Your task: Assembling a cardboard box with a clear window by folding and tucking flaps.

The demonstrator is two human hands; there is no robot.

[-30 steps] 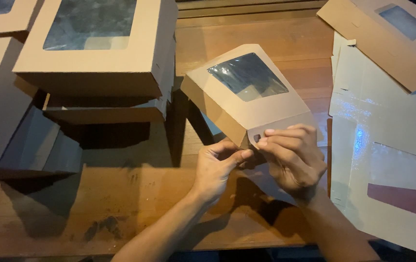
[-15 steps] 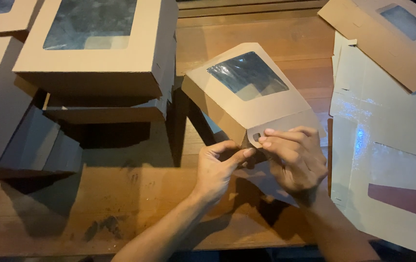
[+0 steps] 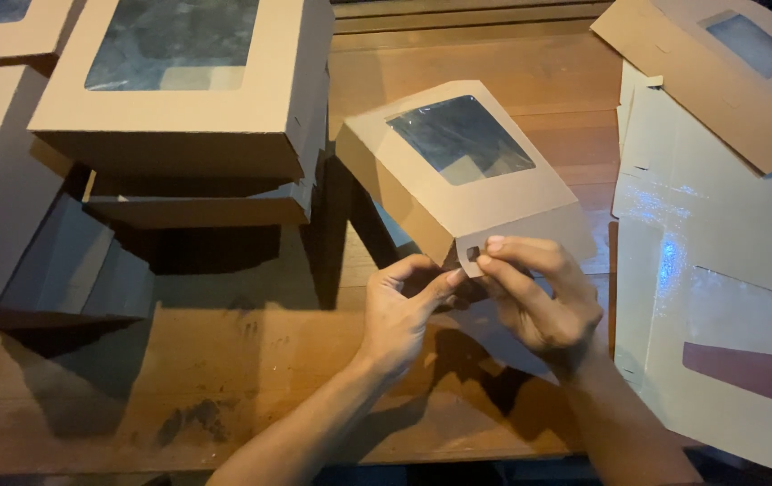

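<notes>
Box (image 3: 458, 171) half-folded – both hands pinching corner tab: left hand (image 3: 401, 310), right hand (image 3: 539, 297). Finished boxes (image 3: 179, 81) stacked far left; flat blanks (image 3: 719, 270) right unfolded.

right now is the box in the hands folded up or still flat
Partly folded: the windowed box shows a raised side wall, and both hands pinch a corner tab.

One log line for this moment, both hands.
left hand: pinching box corner | right hand: pinching corner tab | windowed box: tilted, held above wooden table

Flat box blank (image 3: 719, 297) cut off right; hands (image 3: 485, 301) hide box corner (image 3: 469, 256).
</notes>
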